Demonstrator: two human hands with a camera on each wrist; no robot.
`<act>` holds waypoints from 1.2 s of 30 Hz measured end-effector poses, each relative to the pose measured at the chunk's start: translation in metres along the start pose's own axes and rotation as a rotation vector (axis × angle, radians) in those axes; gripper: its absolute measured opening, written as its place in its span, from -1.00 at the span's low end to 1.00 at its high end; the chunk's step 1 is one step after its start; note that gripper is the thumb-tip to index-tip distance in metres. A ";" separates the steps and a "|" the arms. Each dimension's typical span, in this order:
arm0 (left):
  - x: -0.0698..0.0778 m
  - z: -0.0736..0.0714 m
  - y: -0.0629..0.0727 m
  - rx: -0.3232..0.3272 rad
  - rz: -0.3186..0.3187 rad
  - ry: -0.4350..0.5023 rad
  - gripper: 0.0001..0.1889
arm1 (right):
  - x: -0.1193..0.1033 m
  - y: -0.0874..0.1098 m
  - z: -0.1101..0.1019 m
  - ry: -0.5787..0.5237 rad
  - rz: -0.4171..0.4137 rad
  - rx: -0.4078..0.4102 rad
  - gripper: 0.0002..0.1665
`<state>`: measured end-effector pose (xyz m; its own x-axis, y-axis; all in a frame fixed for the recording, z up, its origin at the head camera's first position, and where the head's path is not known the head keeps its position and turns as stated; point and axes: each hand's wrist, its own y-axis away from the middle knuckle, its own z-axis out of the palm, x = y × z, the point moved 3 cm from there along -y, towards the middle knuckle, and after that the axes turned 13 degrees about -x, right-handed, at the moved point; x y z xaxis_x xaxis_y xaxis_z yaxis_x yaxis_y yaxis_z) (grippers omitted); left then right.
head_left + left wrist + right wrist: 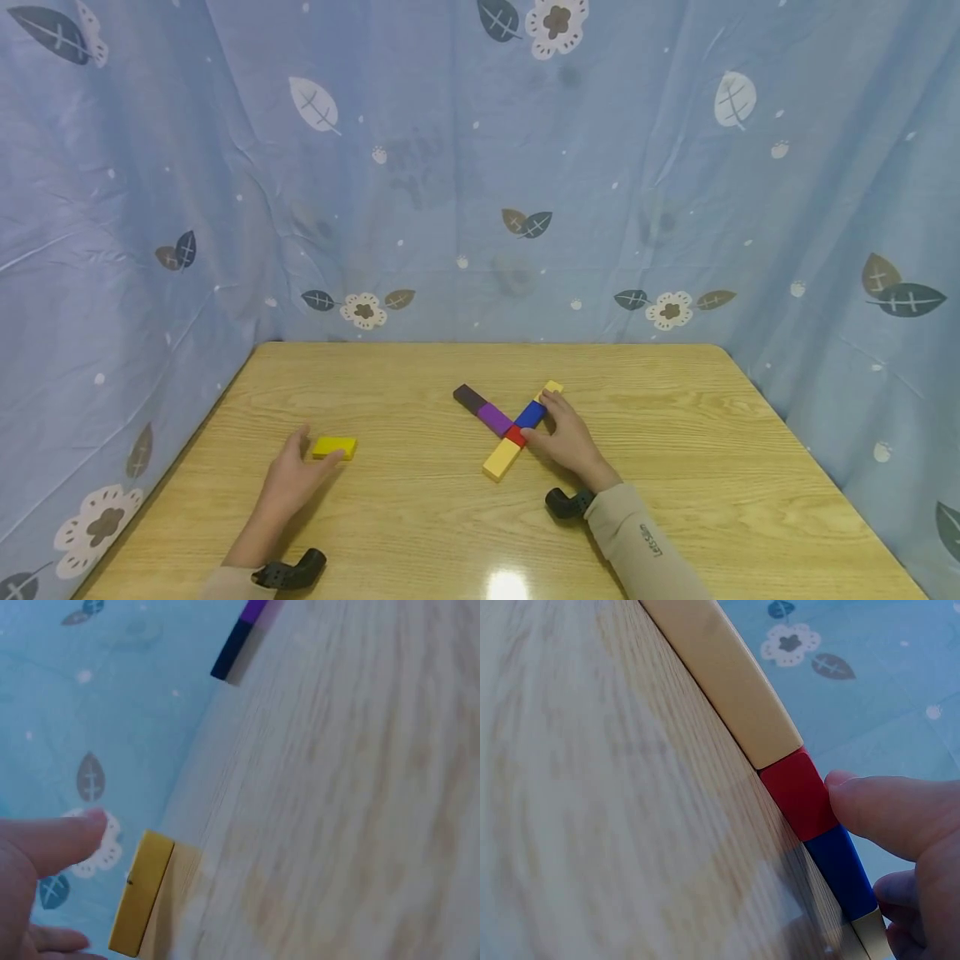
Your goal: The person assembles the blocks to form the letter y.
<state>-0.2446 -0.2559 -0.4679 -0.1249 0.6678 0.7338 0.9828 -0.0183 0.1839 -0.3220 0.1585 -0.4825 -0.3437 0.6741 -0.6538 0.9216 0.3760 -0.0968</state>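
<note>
On the left of the table, a yellow block lies flat, with my left hand around its near-left side. The left thumb overlaps the block in the head view, while a gap shows in the left wrist view. My right hand rests along one side of a row of blocks. Its thumb touches the red block, and its other fingers are at the blue block and the far pale yellow block. A longer pale yellow block forms the near end of that row.
A purple block and a dark block branch off toward the far left from the red one. The wooden table meets a blue patterned curtain at the back and sides. Each wrist wears a black camera.
</note>
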 end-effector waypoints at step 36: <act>0.003 0.015 -0.009 0.187 -0.018 0.004 -0.15 | -0.002 -0.006 0.000 -0.017 0.029 -0.034 -0.12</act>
<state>-0.2513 -0.2430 -0.4771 -0.1427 0.6635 0.7345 0.9886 0.1322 0.0727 -0.3268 0.1548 -0.4805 -0.3134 0.6746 -0.6683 0.9244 0.3779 -0.0519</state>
